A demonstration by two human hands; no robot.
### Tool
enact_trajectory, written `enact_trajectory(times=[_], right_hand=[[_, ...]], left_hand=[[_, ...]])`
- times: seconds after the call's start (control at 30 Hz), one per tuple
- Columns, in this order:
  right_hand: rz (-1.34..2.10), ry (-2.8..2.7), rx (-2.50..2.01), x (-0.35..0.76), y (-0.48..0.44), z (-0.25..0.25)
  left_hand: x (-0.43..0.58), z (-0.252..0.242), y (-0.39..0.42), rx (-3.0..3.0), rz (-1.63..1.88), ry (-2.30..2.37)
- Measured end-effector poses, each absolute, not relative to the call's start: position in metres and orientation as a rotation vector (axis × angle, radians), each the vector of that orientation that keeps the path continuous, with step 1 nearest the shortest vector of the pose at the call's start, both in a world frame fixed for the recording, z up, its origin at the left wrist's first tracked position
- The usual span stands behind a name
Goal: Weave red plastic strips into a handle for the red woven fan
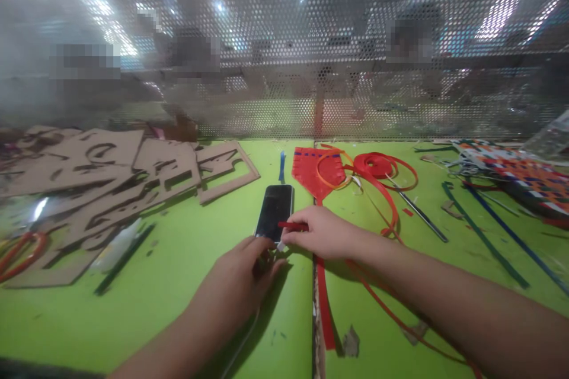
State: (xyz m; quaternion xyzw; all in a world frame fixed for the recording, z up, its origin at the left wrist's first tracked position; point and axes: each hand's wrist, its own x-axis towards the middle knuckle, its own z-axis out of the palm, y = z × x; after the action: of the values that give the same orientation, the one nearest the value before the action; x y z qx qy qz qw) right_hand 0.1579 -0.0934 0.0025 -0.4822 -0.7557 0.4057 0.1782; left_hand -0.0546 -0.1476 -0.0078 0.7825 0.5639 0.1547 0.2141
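My left hand (242, 278) rests on the green table (178, 284) with its fingers curled, fingertips at the near end of a black phone (274, 211) that lies screen-up. My right hand (317, 232) is closed in a pinch on a short red strip (291, 225) just over the phone's near right corner. A small white piece shows between the two hands. A long red strap (323, 302) runs along the table under my right wrist toward me.
Brown cardboard cut-outs (111, 180) are piled at the left. A red woven piece (317, 172) and red strap coils (382, 166) lie behind the phone. A multicoloured woven mat (520, 174) and dark straps (484, 237) lie at the right. A perforated screen (284, 71) closes the back.
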Motion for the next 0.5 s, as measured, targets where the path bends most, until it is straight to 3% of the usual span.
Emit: enact_trajectory(times=[0.17, 0.33, 0.5], right_hand=[[1.045, -2.202, -1.336, 0.144, -0.087, 0.004], [0.639, -2.486, -1.261, 0.15, -0.077, 0.006], [0.568, -2.633, -1.266, 0.157, -0.073, 0.001]], left_hand=[[-0.056, -0.013, -0.151, 2.272, 0.155, 1.651], [-0.046, 0.004, -0.158, 2.203, -0.324, 1.75], [-0.041, 0.01, -0.154, 2.245, -0.271, 1.722]])
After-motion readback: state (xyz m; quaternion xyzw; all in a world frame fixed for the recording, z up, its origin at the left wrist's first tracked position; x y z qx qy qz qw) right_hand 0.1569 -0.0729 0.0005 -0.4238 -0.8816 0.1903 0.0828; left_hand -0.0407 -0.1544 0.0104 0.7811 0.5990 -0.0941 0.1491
